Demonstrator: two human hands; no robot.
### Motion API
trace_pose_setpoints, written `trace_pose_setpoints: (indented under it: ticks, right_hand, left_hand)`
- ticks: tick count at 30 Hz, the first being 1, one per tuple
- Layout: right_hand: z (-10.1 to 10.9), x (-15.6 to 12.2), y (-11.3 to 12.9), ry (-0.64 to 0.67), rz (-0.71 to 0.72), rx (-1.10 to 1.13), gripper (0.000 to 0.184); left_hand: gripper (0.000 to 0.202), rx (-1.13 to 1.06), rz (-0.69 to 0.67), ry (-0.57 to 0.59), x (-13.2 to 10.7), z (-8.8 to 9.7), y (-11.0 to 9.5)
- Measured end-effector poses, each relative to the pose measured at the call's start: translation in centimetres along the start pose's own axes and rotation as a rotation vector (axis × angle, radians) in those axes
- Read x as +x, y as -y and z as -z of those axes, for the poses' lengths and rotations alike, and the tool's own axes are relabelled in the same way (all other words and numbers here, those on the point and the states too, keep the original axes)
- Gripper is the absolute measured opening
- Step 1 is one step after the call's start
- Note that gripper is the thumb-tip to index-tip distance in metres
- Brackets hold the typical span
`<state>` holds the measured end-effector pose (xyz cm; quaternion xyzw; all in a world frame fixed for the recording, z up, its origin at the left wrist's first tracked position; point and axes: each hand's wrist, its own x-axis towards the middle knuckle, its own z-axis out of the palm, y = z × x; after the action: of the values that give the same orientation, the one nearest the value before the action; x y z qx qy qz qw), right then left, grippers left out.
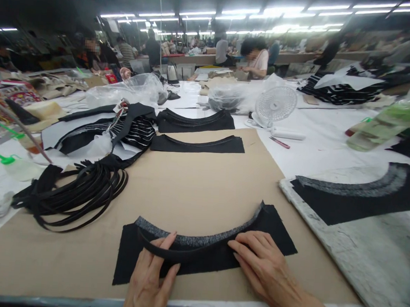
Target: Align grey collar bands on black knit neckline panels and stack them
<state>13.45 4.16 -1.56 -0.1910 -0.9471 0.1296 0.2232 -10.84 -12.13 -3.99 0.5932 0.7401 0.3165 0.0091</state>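
Observation:
A black fabric piece (205,265) with a curved upper edge lies flat before me. Along that curve runs a speckled grey band (199,241). A narrow black strip (181,256) follows the curve, partly raised off the fabric at the left. My left hand (150,275) has its fingers around this strip near its left part, with the thumb below it. My right hand (264,259) pinches or presses the strip with closed fingertips against the fabric, right of the middle. Its thumb is hardly visible.
Two similar black pieces (198,144) lie farther back on the tan board (203,181). A bundle of black strips (81,192) sits left. Another black piece (362,200) rests on a pale slab (345,250) at right. A small fan (276,104) and co-workers are behind.

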Motion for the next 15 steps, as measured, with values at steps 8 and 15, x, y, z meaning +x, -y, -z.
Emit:
trace_pose_setpoints:
  ticks: [8, 15]
  right_hand:
    - [-0.3, 2.6, 1.3, 0.115, 0.116, 0.135, 0.035]
    - [-0.9, 2.6, 1.1, 0.054, 0.084, 0.100, 0.035]
  left_hand:
    - [0.050, -0.626, 0.551, 0.050, 1.1, 0.2, -1.9]
    - [0.045, -1.069, 0.908, -0.057, 3.2, 0.9, -3.5]
